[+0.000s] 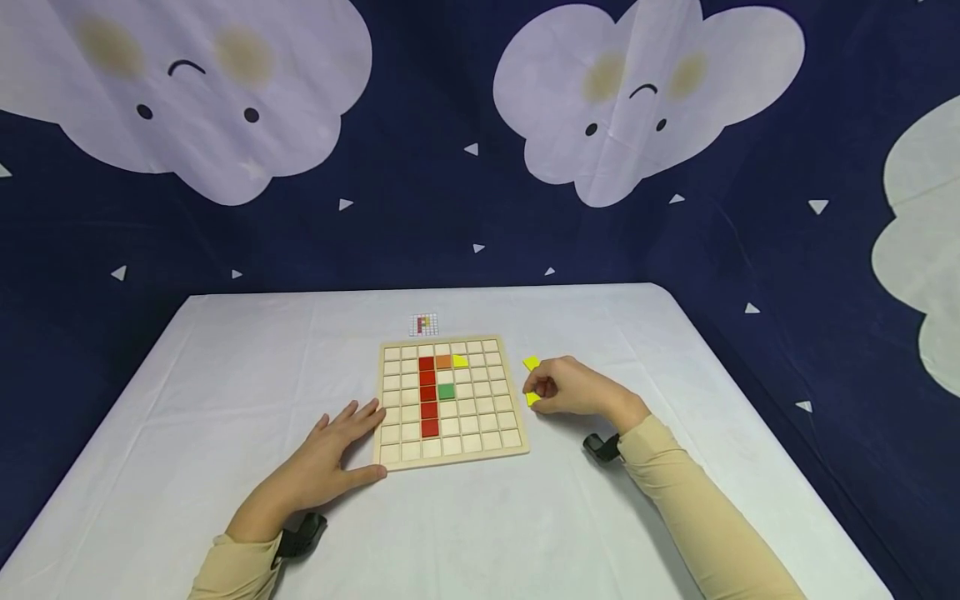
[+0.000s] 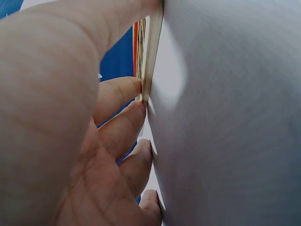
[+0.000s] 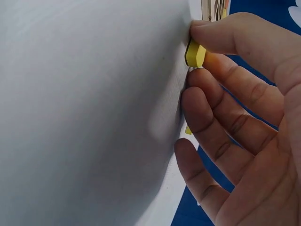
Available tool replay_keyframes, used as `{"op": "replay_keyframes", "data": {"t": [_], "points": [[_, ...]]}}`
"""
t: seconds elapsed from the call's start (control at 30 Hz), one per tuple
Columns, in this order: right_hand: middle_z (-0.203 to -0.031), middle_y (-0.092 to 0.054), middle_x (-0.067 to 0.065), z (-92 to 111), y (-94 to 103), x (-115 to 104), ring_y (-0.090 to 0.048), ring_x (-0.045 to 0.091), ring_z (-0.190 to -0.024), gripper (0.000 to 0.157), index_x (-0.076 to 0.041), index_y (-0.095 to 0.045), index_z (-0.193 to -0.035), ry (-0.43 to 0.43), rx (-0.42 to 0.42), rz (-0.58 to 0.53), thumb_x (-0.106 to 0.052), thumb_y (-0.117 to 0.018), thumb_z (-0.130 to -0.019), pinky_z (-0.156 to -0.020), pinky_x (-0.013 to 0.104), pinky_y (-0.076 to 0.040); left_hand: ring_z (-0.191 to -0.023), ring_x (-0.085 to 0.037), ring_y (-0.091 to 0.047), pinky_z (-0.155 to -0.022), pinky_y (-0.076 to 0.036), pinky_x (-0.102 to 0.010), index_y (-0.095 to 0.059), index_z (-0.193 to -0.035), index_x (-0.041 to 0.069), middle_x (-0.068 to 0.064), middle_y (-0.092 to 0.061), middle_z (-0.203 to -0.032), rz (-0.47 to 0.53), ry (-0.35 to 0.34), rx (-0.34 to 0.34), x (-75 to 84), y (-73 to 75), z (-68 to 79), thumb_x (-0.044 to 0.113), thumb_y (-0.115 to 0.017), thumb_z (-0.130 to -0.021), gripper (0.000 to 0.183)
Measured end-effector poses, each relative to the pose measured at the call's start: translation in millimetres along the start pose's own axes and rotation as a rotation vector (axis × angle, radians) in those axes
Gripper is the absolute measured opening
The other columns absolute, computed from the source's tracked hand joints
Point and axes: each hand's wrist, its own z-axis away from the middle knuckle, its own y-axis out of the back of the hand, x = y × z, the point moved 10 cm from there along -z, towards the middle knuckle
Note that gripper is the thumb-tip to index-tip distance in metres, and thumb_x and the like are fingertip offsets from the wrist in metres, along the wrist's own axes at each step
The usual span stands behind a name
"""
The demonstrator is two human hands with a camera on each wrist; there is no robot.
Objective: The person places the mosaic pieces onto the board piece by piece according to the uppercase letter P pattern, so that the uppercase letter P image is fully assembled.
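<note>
A wooden grid board point(image 1: 453, 460) lies on the white table. It carries a column of red tiles point(image 1: 428, 396), an orange tile point(image 1: 443, 362), a yellow tile point(image 1: 460, 361) and a green tile point(image 1: 446, 391). My left hand point(image 1: 330, 458) lies flat on the cloth, its straight fingers touching the board's left edge point(image 2: 151, 52). My right hand point(image 1: 570, 387) rests just right of the board and pinches a yellow tile point(image 3: 195, 54) between thumb and forefinger, low against the cloth. Another loose yellow tile point(image 1: 531, 362) lies just beyond that hand.
A small pattern card point(image 1: 423, 324) lies on the table behind the board. The white cloth point(image 1: 225, 375) covers the whole table. A dark blue backdrop with cloud faces point(image 1: 645, 100) rises behind and to the sides.
</note>
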Motion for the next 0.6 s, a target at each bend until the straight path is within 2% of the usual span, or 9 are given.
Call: {"op": "replay_keyframes", "data": {"t": [0.37, 0.6], "points": [[-0.091, -0.072, -0.005, -4.5, 1.7, -5.9, -0.062, 0.007, -0.082, 0.018, -0.012, -0.079, -0.103, 0.023, 0.024, 0.021, -0.011, -0.086, -0.087, -0.076, 0.023, -0.056, -0.159, -0.053, -0.032, -0.123, -0.017, -0.083, -0.052, -0.159, 0.008, -0.018, -0.043, -0.17, -0.001, -0.006, 0.007, 0.6, 1.5, -0.8, 0.047, -0.085, -0.09, 0.085], [-0.089, -0.069, -0.004, -3.9, 2.7, -4.8, -0.06, 0.008, -0.081, 0.016, -0.012, -0.078, -0.102, 0.002, 0.034, 0.058, -0.014, -0.086, -0.089, -0.075, 0.024, -0.054, -0.159, -0.053, -0.033, -0.122, -0.018, -0.083, -0.053, -0.159, 0.008, -0.017, -0.044, -0.17, -0.009, -0.014, 0.008, 0.4, 1.5, -1.1, 0.047, -0.085, -0.09, 0.085]]}}
